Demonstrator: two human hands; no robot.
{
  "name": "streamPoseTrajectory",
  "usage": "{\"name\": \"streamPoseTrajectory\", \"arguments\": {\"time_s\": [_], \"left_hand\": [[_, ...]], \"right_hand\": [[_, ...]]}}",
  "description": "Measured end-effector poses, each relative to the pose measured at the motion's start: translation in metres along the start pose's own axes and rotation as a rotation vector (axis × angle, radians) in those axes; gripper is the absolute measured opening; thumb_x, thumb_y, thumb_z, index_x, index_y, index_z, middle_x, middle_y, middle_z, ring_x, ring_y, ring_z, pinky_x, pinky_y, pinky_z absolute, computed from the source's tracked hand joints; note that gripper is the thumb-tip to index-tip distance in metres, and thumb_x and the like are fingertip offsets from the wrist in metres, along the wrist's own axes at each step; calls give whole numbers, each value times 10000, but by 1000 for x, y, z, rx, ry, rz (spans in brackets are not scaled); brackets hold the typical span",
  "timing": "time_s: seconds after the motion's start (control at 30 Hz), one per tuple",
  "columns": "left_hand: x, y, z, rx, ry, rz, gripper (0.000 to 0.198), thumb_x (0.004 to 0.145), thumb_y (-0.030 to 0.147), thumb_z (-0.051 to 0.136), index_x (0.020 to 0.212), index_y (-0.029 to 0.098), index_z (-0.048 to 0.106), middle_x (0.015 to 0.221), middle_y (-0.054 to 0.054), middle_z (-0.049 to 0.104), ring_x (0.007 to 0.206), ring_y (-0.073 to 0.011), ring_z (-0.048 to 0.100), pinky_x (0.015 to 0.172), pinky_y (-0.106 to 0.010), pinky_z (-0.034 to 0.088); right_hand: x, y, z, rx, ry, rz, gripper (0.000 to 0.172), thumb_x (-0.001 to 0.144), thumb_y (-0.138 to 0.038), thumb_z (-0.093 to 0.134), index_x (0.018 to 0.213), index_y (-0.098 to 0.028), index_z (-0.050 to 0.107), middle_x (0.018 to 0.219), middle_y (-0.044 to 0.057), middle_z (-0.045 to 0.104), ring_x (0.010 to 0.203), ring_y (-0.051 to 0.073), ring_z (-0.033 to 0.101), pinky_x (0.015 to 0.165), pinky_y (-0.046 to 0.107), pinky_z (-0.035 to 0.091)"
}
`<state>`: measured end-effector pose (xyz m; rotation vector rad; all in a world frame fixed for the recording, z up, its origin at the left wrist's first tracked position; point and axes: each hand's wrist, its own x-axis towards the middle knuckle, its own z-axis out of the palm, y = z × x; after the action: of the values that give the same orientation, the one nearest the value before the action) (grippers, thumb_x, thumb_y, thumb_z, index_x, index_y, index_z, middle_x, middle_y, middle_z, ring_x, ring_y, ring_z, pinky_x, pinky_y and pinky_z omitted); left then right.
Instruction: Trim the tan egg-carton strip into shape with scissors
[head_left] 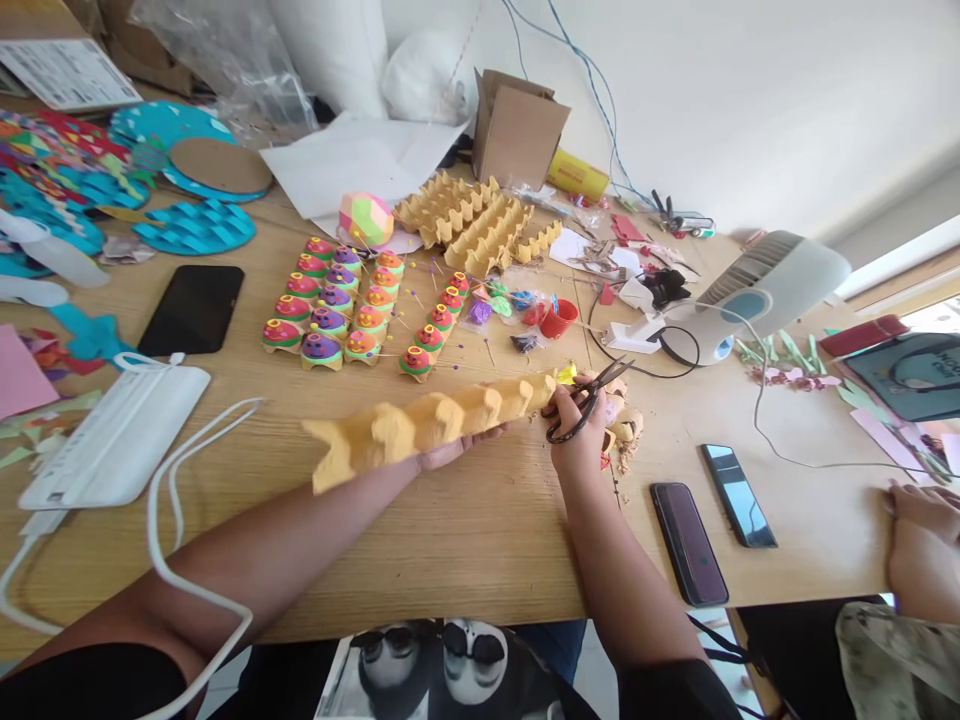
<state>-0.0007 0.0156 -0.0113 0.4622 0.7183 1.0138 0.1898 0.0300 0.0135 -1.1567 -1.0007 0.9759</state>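
A long strip of yellow egg carton point(442, 425) stretches across the front of the table, held up off the wood. My left hand point(461, 448) grips it from underneath, its fingers partly hidden behind the cardboard. At the strip's right end, my right hand point(577, 428) is closed round a pair of dark-handled scissors point(609, 376), whose blades point up and to the right. Beside that hand lies a small heap of cut carton scraps point(624, 428). Behind the strip stand rows of painted egg-carton pieces point(328, 320) in red, purple and orange, with more red ones point(430, 338) to their right.
Uncut egg cartons point(487, 225) lie at the back near a brown box point(519, 125). A white power bank point(120, 440) with looping cable and a black phone point(193, 308) are left. Two phones point(688, 540) and a fan point(765, 285) are right. Another person's hand point(926, 510) rests at the right edge.
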Motion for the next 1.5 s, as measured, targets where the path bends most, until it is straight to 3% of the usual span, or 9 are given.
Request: {"name": "streamPoseTrajectory", "arguments": {"time_s": [0.07, 0.3, 0.6, 0.73, 0.87, 1.03, 1.23, 1.37, 1.5], "left_hand": [[-3, -3, 1, 52, -42, -31, 333, 659, 238, 920, 964, 179, 800, 1042, -74, 788, 1036, -228, 715, 949, -329, 542], [-9, -5, 9, 131, -199, 154, 473, 718, 256, 897, 1174, 258, 772, 1291, -69, 742, 1354, -299, 584, 1118, -427, 454], [-6, -8, 9, -67, -79, 236, 549, 710, 545, 883, 1121, 202, 762, 1205, -103, 768, 1231, -302, 672, 980, -369, 562], [-5, -12, 8, -50, 30, 314, 461, 758, 502, 860, 1073, 185, 747, 1148, -92, 778, 1110, -267, 722, 877, -337, 600], [-6, -14, 8, 13, 173, 391, 440, 716, 466, 895, 1010, 175, 745, 1056, -67, 785, 995, -225, 737, 787, -295, 609], [-4, -11, 9, -37, 333, 477, 474, 660, 454, 927, 994, 178, 733, 1023, -39, 781, 948, -183, 730, 802, -277, 612], [-4, -2, 12, -113, 361, 466, 536, 585, 489, 955, 954, 177, 724, 974, -19, 777, 855, -145, 729, 752, -247, 618], [-3, 0, 13, -120, 363, 483, 541, 571, 508, 955, 927, 176, 719, 896, -5, 773, 775, -131, 725, 697, -229, 604], [0, 2, 10, -117, 395, 528, 541, 585, 529, 944, 924, 173, 717, 880, -6, 772, 750, -128, 727, 696, -238, 603]], "right_hand": [[-2, 0, 1, 23, 25, -5, 348, 841, -367, 707, 1058, -280, 449, 801, -64, 519, 631, 111, 549, 628, 254, 492], [-20, -3, 13, -6, -66, -10, 358, 847, -328, 712, 1088, -270, 454, 827, -50, 567, 674, 118, 579, 688, 283, 515], [-35, -8, 21, -138, -176, -159, 330, 854, -329, 718, 1061, -246, 474, 867, -13, 593, 743, 133, 578, 705, 282, 508], [-36, -6, 20, -158, -238, -239, 270, 865, -285, 710, 1023, -244, 495, 859, -16, 599, 734, 129, 581, 695, 280, 496], [-33, -6, 17, -118, -271, -192, 275, 904, -350, 681, 1076, -248, 492, 883, -6, 615, 753, 140, 602, 708, 293, 517], [-30, -7, 13, -207, -349, -91, 263, 966, -468, 585, 1048, -234, 497, 754, -24, 608, 660, 140, 572, 661, 288, 484], [-32, -5, 7, -434, -496, -169, 334, 929, -541, 613, 1025, -227, 554, 710, -27, 578, 617, 141, 525, 621, 273, 425], [-31, -5, 3, -585, -694, -250, 374, 897, -578, 649, 1028, -231, 596, 719, -15, 596, 639, 154, 539, 637, 274, 421], [-29, -4, 4, -665, -768, -189, 383, 926, -610, 582, 1007, -235, 595, 685, -27, 563, 626, 151, 514, 620, 263, 397]]}}
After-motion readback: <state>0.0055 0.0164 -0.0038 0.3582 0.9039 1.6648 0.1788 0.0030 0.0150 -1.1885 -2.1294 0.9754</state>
